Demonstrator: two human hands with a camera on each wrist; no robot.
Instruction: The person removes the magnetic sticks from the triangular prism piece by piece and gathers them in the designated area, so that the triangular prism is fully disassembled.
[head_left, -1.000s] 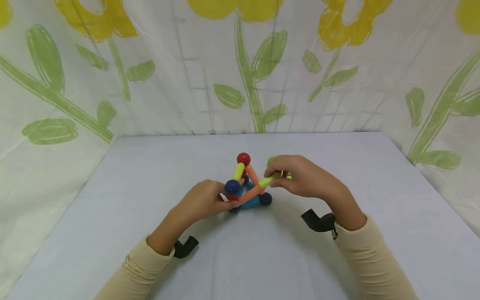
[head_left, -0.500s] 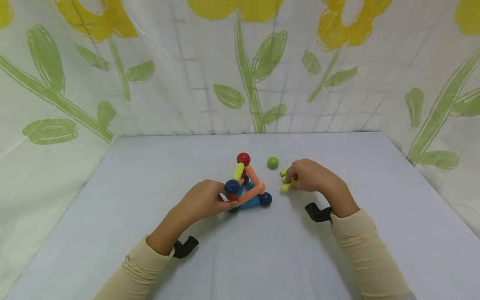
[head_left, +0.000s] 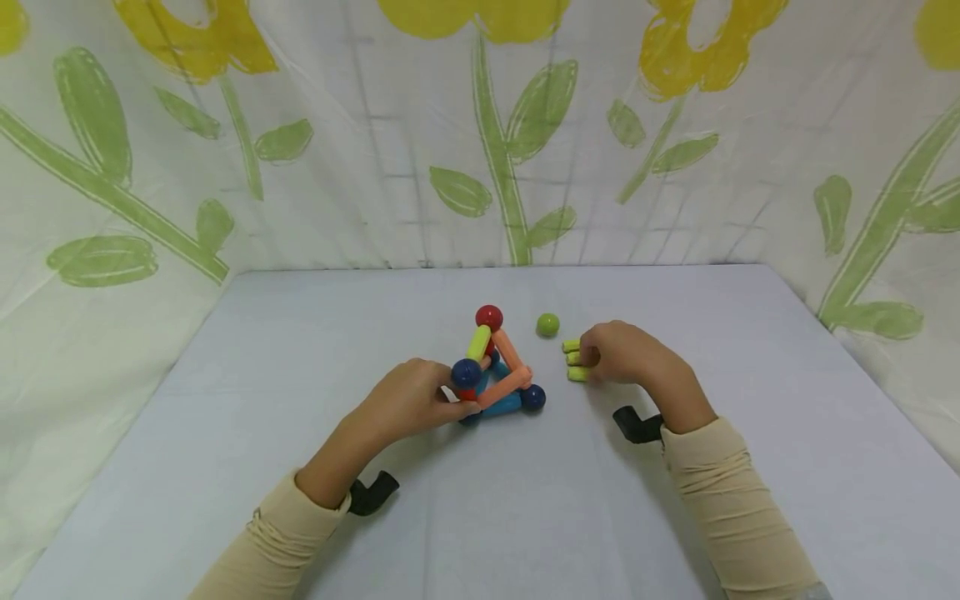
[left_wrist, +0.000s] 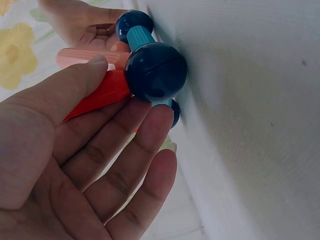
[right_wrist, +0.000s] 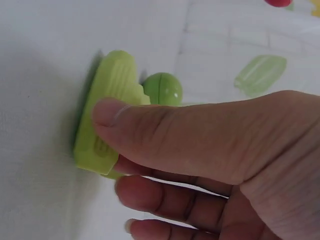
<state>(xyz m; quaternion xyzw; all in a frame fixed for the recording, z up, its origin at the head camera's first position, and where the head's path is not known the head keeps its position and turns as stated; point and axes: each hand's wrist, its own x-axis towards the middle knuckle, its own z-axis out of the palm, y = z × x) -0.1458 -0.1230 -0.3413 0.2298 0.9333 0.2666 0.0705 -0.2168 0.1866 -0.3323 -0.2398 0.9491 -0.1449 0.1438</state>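
Note:
On the table stands a frame of magnetic rods and balls, with blue rods (head_left: 501, 406), orange rods (head_left: 504, 388), dark blue balls (head_left: 467, 373) and a red ball (head_left: 489, 317) on top. My left hand (head_left: 408, 402) steadies its left side; in the left wrist view the thumb and fingers pinch a red rod (left_wrist: 102, 95) below a dark blue ball (left_wrist: 156, 72). To the right, my right hand (head_left: 626, 360) is at several yellow-green rods (head_left: 573, 359) lying side by side. The right wrist view shows its thumb (right_wrist: 112, 112) against the nearest yellow-green rod (right_wrist: 95, 145), index finger mostly hidden behind.
A loose green ball (head_left: 548, 325) lies between the frame and the rods, a little farther back. The white table (head_left: 480, 517) ends at a curtain (head_left: 300, 208) printed with flowers. A black wrist mount (head_left: 637, 425) sticks out from the right sleeve.
My right hand has carried a yellow-green rod away from the frame's right joint, rightward to the other rods, uncovering the green ball. My left hand and the frame have stayed put.

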